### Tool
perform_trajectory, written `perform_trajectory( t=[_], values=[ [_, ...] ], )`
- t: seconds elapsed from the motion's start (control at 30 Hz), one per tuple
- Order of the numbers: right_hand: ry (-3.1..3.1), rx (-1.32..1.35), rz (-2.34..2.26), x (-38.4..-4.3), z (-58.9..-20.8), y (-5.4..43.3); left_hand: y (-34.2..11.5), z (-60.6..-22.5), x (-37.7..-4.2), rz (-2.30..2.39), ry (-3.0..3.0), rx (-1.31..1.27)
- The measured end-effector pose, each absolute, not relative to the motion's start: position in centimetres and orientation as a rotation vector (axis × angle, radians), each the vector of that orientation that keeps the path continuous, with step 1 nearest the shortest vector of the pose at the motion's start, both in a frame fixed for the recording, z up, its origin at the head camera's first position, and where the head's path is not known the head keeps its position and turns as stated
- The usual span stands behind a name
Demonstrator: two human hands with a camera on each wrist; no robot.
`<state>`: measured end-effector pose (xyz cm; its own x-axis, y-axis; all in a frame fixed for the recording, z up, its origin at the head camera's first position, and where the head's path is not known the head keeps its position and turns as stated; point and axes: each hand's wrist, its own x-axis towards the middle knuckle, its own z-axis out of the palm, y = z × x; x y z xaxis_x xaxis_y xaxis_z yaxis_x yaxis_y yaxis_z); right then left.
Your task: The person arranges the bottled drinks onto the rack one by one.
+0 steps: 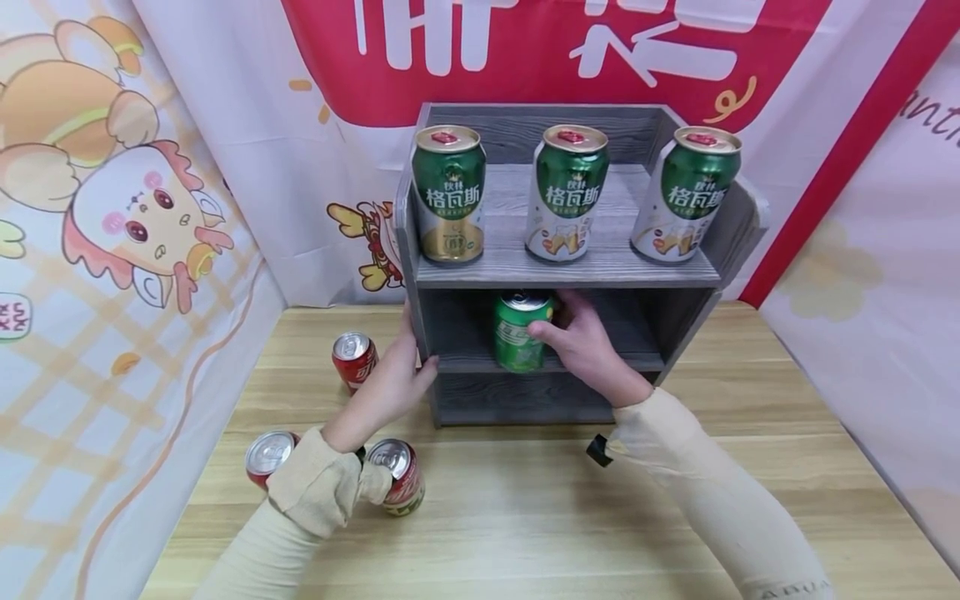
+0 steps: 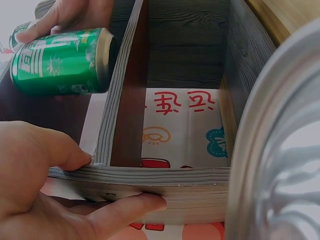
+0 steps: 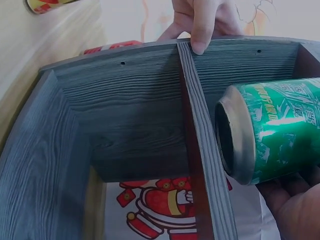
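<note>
My right hand (image 1: 588, 342) holds a green drink can (image 1: 519, 337) upright at the front of the middle level of a grey wooden shelf (image 1: 562, 277). Its thumb lies across the can's near side and the fingers go behind. In the right wrist view the can's base (image 3: 231, 135) is close over the shelf board's front edge (image 3: 202, 125). With my left hand (image 1: 390, 379) I grip the shelf's left side panel, thumb at the front edge and fingers along the outside. The left wrist view shows that thumb (image 2: 72, 152) near where the board meets the panel.
Three green-topped cans (image 1: 450, 200) stand spaced along the top level. Left of the shelf, red cans (image 1: 355, 367) stand on the wooden table (image 1: 487, 517), two of them near my left forearm (image 1: 300, 508). Printed cloth (image 1: 337, 167) hangs behind and at both sides.
</note>
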<state>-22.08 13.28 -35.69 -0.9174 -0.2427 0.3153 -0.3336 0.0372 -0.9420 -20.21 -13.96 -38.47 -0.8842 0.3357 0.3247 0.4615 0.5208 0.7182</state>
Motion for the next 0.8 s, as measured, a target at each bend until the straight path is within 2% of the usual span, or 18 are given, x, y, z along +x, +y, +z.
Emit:
perform_trajectory(
  t=[0.4, 0.8],
  values=[
    [-2.19, 0.662, 2.083, -22.5, -35.6, 11.2, -13.9, -38.3, -20.0, -1.313, -2.626, -0.67],
    [-2.137, 0.582, 2.097, -23.2, -35.7, 9.7, -14.0, -38.3, -20.1, -1.304, -2.606, -0.699]
  ],
)
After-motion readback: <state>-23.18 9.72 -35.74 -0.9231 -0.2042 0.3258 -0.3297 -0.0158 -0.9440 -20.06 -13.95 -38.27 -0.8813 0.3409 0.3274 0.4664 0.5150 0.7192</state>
